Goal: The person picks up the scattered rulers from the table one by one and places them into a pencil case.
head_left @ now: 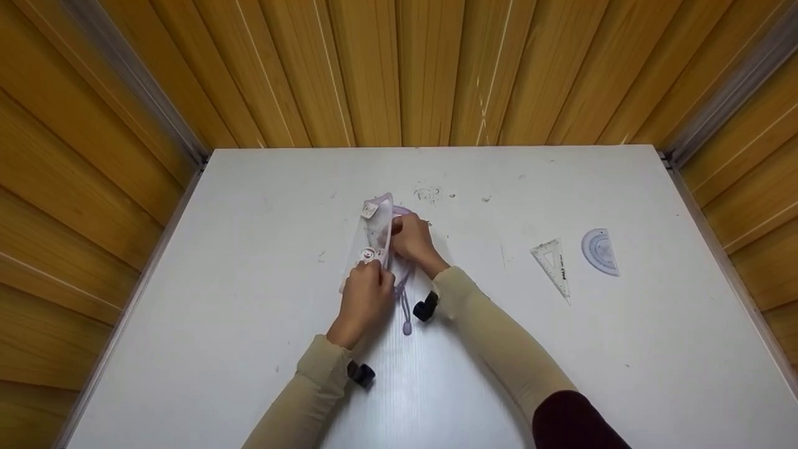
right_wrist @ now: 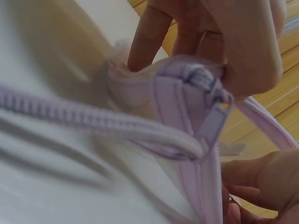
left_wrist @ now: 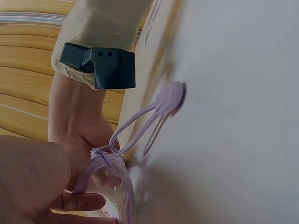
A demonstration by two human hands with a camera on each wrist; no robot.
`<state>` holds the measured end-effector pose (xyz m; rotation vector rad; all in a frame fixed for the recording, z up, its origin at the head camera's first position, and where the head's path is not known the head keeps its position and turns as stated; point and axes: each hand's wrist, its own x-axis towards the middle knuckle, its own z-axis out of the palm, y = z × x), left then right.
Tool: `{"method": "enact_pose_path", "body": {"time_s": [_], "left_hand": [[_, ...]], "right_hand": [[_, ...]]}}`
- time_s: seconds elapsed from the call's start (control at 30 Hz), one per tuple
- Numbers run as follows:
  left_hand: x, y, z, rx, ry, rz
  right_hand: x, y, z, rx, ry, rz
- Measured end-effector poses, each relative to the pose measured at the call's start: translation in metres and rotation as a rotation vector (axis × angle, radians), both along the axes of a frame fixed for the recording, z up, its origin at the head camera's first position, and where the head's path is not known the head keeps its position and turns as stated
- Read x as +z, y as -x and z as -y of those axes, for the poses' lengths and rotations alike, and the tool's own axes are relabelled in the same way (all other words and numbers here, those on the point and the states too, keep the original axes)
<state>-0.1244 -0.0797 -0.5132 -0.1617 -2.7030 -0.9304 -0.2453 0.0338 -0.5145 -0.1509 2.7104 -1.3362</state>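
Observation:
A see-through zip pouch [head_left: 355, 259] with lilac edging stands partly gaping on the white table, a round cartoon print on its side. My left hand [head_left: 366, 290] grips its near end; in the right wrist view the left fingers [right_wrist: 147, 39] pinch the edging beside the zip pull [right_wrist: 215, 126]. My right hand [head_left: 411, 240] is at the gap between the lilac rims, its fingers curled and partly hidden by the pouch. Whether they hold anything cannot be seen. A lilac cord loop [left_wrist: 135, 126] with an oval end hangs from the near end onto the table.
To the right on the white table [head_left: 467, 386] lie a clear set square [head_left: 553, 268] and a clear bluish protractor [head_left: 600, 252]. Wood-look panels [head_left: 430, 75] rise behind the table and at both sides. Small dark marks dot the tabletop beyond the pouch.

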Motion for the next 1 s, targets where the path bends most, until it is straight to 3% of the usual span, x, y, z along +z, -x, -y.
{"method": "enact_pose_path", "body": {"time_s": [0.27, 0.57, 0.7, 1.0], "left_hand": [[0.001, 0.000, -0.001, -0.001, 0.002, -0.003], [-0.003, 0.000, -0.001, 0.004, 0.012, -0.037], [-0.003, 0.000, -0.001, -0.004, 0.018, -0.050], [0.000, 0.000, -0.001, -0.002, -0.006, 0.004]], "right_hand": [[0.002, 0.002, -0.004, 0.007, 0.019, 0.027], [0.007, 0.000, -0.015, -0.009, 0.308, 0.136], [0.010, 0.000, -0.021, -0.001, 0.361, 0.152], [0.018, -0.001, -0.031, 0.002, 0.430, 0.149]]}}
